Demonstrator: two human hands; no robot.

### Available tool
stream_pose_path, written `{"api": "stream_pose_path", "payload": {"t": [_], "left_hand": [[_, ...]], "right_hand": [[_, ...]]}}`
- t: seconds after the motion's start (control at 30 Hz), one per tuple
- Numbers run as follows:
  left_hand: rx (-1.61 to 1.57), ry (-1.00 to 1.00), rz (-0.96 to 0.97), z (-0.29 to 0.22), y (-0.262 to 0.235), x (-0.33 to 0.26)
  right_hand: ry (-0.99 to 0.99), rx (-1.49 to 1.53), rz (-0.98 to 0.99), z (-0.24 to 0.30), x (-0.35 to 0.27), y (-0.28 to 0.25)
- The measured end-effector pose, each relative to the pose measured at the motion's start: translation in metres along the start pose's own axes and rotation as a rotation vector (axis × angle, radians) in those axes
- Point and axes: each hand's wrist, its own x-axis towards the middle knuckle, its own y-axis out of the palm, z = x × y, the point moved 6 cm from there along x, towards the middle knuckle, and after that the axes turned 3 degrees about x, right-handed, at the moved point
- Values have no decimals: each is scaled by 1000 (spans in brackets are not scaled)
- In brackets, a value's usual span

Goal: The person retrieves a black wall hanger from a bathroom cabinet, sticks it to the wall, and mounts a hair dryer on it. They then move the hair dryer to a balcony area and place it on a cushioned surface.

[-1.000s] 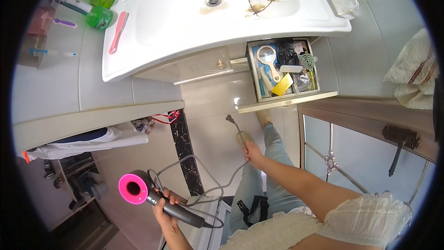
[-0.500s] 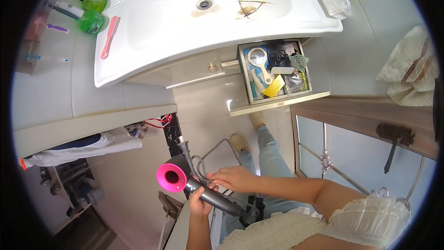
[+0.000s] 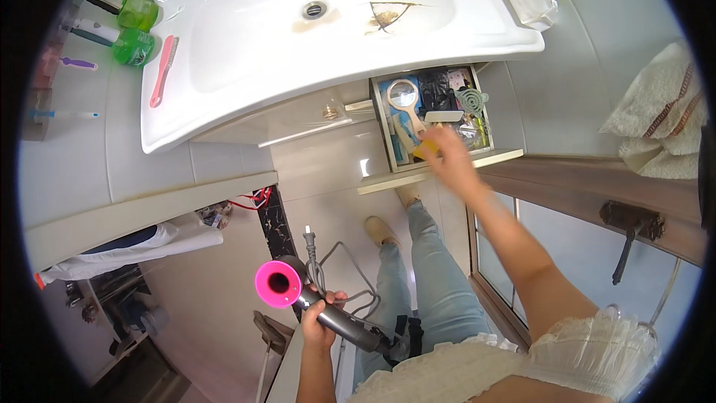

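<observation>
Below the white sink (image 3: 313, 37), left hand (image 3: 319, 326) grips the pink-nosed hair dryer (image 3: 313, 302) low with cord bunched, freeing right hand (image 3: 447, 160), blurred, finger state indeterminable, over the open drawer (image 3: 436, 116).

The scene is brightly and evenly lit by diffuse light. The white sink basin (image 3: 298, 37) is close to overexposed, with soft glare across its bowl and rim. The glossy wall tiles (image 3: 328, 179) carry a small bright reflection. Shadows are weak and soft-edged; the darkest zone lies at lower left, under the ledge. Fisheye distortion is strong: straight edges of the basin and the open drawer (image 3: 436, 116) bow toward the rim, and a black circular vignette cuts off the corners. The right hand (image 3: 447, 160) is smeared by motion blur. The hair dryer (image 3: 313, 302) is sharp, its pink ring saturated.
</observation>
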Motion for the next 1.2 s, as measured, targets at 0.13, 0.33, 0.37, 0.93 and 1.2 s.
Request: {"api": "stream_pose_path", "payload": {"t": [0.13, 0.33, 0.37, 0.93, 1.2], "left_hand": [[-70, -51, 58, 1, 1, 1], [-148, -49, 65, -6, 10, -6], [-150, -42, 65, -8, 11, -9], [-273, 383, 137, -14, 46, -75], [-335, 630, 177, -9, 60, -79]], "right_hand": [[-38, -338, -86, -46, 47, -24], [23, -551, 163, -84, 52, -3], [3, -544, 159, -85, 50, -2], [512, 1574, 446, 102, 5, -55], [238, 1851, 1000, 231, 4, -121]]}}
